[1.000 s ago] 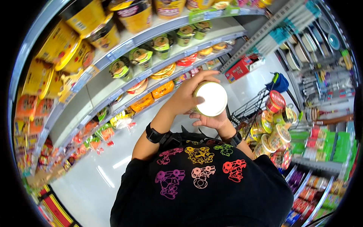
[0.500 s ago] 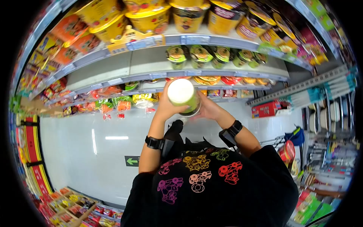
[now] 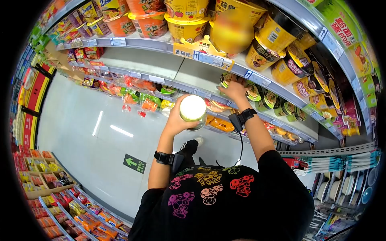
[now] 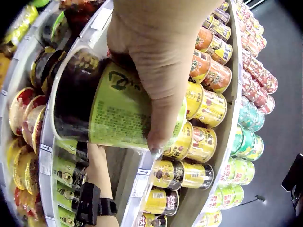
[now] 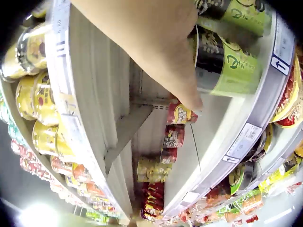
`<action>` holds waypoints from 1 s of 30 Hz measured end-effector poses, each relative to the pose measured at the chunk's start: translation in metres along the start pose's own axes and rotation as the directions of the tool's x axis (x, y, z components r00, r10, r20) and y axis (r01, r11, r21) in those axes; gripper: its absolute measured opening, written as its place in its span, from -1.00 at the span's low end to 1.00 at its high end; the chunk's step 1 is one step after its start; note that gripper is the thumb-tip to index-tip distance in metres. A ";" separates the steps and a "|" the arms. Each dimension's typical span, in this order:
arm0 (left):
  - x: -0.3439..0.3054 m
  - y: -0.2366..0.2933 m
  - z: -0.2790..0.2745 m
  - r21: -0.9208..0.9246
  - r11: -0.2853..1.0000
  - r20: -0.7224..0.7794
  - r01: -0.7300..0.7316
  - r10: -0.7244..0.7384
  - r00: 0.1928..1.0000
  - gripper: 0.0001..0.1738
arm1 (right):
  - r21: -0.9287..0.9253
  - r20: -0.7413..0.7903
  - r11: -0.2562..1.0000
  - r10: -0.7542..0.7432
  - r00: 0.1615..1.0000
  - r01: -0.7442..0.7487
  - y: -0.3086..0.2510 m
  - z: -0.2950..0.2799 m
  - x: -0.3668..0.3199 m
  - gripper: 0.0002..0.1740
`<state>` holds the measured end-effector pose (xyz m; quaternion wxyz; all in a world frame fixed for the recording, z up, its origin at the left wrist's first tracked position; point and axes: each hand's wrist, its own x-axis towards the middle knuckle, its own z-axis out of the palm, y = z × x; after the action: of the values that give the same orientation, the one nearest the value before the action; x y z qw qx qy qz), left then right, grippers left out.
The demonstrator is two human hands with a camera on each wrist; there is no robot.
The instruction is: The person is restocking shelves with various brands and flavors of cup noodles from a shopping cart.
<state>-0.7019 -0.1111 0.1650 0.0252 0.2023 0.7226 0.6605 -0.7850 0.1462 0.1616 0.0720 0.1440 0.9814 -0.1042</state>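
My left hand (image 3: 179, 118) grips a green noodle cup (image 3: 193, 107) from the side, its white bottom facing the head camera. The left wrist view shows the fingers of my left hand (image 4: 156, 71) wrapped round this green and black cup (image 4: 113, 111) in front of the shelves. My right hand (image 3: 234, 90) reaches onto the middle shelf, its fingers curled over a green cup (image 3: 225, 78) in a row of the same cups. In the right wrist view my right hand (image 5: 161, 47) covers the top of that shelf cup (image 5: 232, 66).
Yellow noodle tubs (image 3: 189, 16) fill the shelf above, behind a price rail (image 3: 132, 42). Bagged snacks (image 3: 136, 86) line the lower shelves. A green exit arrow (image 3: 134, 162) marks the grey floor. Low racks of packets (image 3: 44, 176) stand at the bottom left.
My right hand has let go of the held cup and reached up to the shelf. The left hand now holds the cup alone. The head view has swung towards the shelves.
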 end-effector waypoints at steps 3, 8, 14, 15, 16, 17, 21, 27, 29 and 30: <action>0.004 -0.006 0.002 0.004 1.000 0.035 -0.007 0.007 0.999 0.05 | 0.095 -0.125 0.987 -0.121 0.985 0.133 0.022 0.015 0.010 0.12; -0.001 0.000 -0.007 -0.039 0.999 0.044 -0.005 0.007 0.999 0.06 | 0.090 -0.491 0.905 -0.322 0.810 0.415 0.019 0.003 -0.054 -0.01; -0.017 0.032 -0.029 -0.461 0.887 0.146 -0.002 0.078 0.986 0.15 | 0.829 0.034 -0.489 -0.438 0.899 -0.270 0.030 -0.007 -0.138 -0.38; -0.020 0.039 -0.031 -0.480 0.877 0.212 0.019 0.095 0.973 0.17 | 0.729 0.134 -0.545 -0.479 0.867 -0.414 0.032 -0.012 -0.153 -0.35; -0.022 0.046 -0.031 -0.499 0.866 0.276 0.039 0.116 0.954 0.18 | 0.605 0.219 -0.586 -0.529 0.820 -0.539 0.035 -0.013 -0.165 -0.32; -0.026 0.053 -0.024 -0.590 0.806 0.280 0.044 0.153 0.948 0.21 | 0.544 0.224 -0.606 -0.562 0.796 -0.580 0.037 -0.006 -0.175 -0.30; -0.045 0.075 -0.012 -0.624 0.769 0.414 0.139 0.175 0.893 0.23 | 0.363 0.176 -0.652 -0.654 0.736 -0.666 0.028 0.014 -0.211 -0.21; -0.064 0.095 0.000 -0.634 0.762 0.492 0.134 0.263 0.830 0.18 | 0.510 0.104 -0.577 -0.695 0.711 -0.638 0.035 0.017 -0.241 -0.13; -0.074 0.103 0.004 -0.637 0.750 0.470 0.179 0.194 0.861 0.17 | 0.380 -0.029 -0.620 -0.749 0.662 -0.686 0.036 0.019 -0.246 -0.22; -0.082 0.116 0.004 -0.610 0.749 0.460 0.258 0.070 0.885 0.16 | 0.313 -0.097 -0.630 -0.766 0.636 -0.711 0.037 0.020 -0.250 -0.26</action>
<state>-0.5957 -0.1283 0.2577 0.2969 0.2913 0.4276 0.8026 -0.5351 0.1099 0.1785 0.2727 -0.0695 0.0144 -0.9595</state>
